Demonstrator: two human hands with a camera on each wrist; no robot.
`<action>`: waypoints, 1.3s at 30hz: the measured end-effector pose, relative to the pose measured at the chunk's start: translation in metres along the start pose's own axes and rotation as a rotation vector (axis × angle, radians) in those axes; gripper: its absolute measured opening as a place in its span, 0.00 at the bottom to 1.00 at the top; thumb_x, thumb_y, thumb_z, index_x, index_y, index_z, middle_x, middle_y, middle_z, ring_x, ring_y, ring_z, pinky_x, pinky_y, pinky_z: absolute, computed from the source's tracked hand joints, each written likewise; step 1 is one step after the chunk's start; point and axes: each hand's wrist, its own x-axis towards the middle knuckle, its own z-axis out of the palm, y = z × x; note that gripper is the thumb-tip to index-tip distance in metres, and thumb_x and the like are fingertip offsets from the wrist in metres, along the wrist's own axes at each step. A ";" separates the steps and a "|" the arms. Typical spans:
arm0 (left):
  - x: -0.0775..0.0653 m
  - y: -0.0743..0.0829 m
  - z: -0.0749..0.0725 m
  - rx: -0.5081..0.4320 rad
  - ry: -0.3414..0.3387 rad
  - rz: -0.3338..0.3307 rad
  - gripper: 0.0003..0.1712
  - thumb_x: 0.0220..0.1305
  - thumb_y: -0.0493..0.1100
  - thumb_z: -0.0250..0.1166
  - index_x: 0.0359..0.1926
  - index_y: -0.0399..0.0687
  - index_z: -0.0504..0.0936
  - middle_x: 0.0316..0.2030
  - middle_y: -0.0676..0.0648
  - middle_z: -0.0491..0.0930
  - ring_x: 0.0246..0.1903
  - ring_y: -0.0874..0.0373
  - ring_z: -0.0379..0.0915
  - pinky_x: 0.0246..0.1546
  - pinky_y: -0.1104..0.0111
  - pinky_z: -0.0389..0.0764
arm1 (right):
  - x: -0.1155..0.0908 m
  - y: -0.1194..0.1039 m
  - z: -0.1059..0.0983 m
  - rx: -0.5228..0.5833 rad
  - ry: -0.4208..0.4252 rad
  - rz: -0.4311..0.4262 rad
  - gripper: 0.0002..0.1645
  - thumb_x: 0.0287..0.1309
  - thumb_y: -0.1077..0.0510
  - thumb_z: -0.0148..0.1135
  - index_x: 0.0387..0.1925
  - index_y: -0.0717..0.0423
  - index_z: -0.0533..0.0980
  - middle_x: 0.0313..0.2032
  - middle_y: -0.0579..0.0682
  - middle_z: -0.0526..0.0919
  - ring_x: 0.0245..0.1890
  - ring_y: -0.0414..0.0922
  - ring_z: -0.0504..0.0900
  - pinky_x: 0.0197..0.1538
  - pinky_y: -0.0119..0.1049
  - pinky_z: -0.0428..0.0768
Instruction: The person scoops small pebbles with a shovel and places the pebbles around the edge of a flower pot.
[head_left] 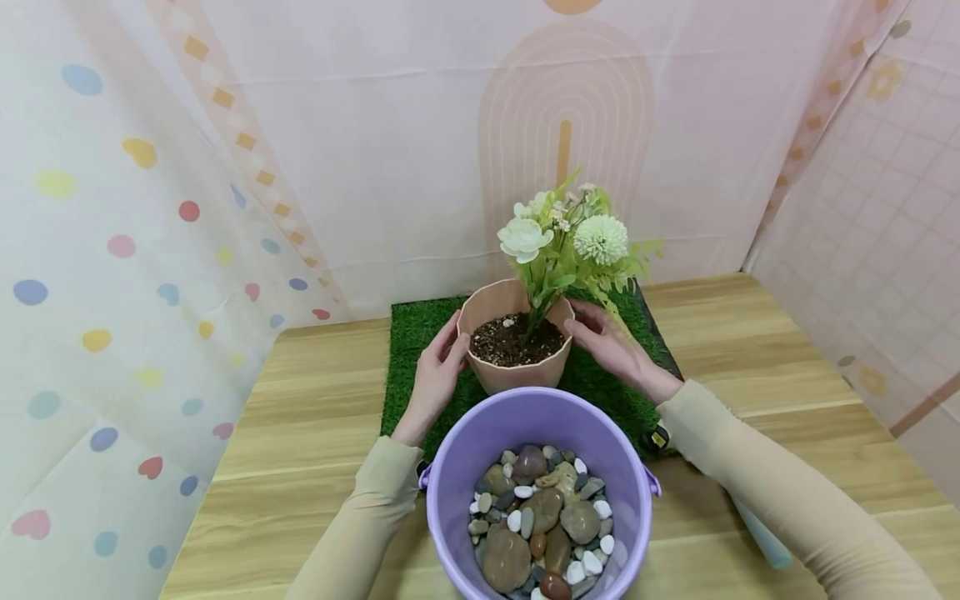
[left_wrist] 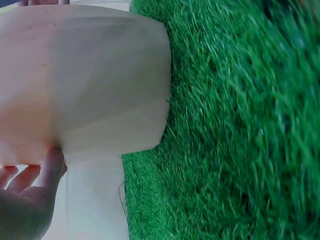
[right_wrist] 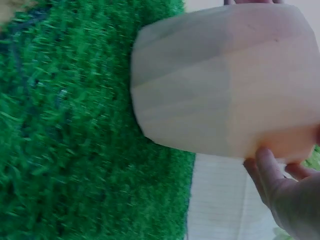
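Observation:
A peach-coloured flower pot point(head_left: 517, 377) stands on a green artificial grass mat point(head_left: 408, 358), dark soil point(head_left: 510, 343) inside it. White flowers with green leaves point(head_left: 555, 275) rise out of the soil, leaning right. My left hand point(head_left: 437, 375) grips the pot's left side near the rim, thumb in front and fingers behind. From the right, my right hand point(head_left: 611, 343) holds the opposite side the same way. In the left wrist view the thumb point(left_wrist: 52, 167) presses the pot wall point(left_wrist: 110, 80); the right wrist view shows the right thumb point(right_wrist: 267, 162) against it too.
A purple bucket point(head_left: 442, 508) with several stones and pebbles point(head_left: 547, 508) stands in front of the pot, between my forearms. A light blue object point(head_left: 765, 533) lies partly under my right forearm on the wooden table point(head_left: 300, 433). Patterned curtains point(head_left: 390, 150) hang behind and beside.

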 end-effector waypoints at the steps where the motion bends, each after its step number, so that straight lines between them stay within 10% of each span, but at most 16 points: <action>1: 0.000 0.000 0.000 -0.002 -0.001 0.001 0.33 0.84 0.49 0.52 0.83 0.52 0.59 0.78 0.37 0.66 0.75 0.38 0.68 0.68 0.41 0.78 | 0.000 0.002 0.001 -0.011 0.019 -0.006 0.37 0.81 0.56 0.46 0.82 0.65 0.52 0.76 0.72 0.64 0.75 0.66 0.66 0.80 0.61 0.66; 22: -0.001 0.012 -0.013 -0.031 -0.091 -0.042 0.33 0.84 0.49 0.51 0.83 0.48 0.57 0.81 0.38 0.60 0.78 0.40 0.62 0.72 0.41 0.75 | -0.010 0.006 0.001 -0.173 0.073 -0.007 0.37 0.83 0.48 0.47 0.83 0.58 0.55 0.76 0.66 0.67 0.72 0.64 0.73 0.74 0.59 0.73; 36: -0.040 0.033 -0.036 -0.009 -0.008 0.103 0.30 0.86 0.48 0.45 0.81 0.43 0.61 0.79 0.38 0.64 0.79 0.40 0.61 0.72 0.39 0.73 | -0.052 0.009 -0.024 -0.431 0.044 -0.078 0.38 0.83 0.46 0.48 0.83 0.58 0.55 0.75 0.67 0.70 0.74 0.64 0.71 0.71 0.64 0.74; 39: -0.054 0.036 -0.038 0.022 -0.021 0.150 0.29 0.86 0.45 0.44 0.80 0.41 0.62 0.77 0.36 0.67 0.76 0.42 0.66 0.69 0.52 0.80 | -0.066 0.011 -0.030 -0.461 0.048 -0.091 0.37 0.82 0.50 0.50 0.82 0.62 0.55 0.75 0.70 0.69 0.74 0.67 0.70 0.70 0.65 0.76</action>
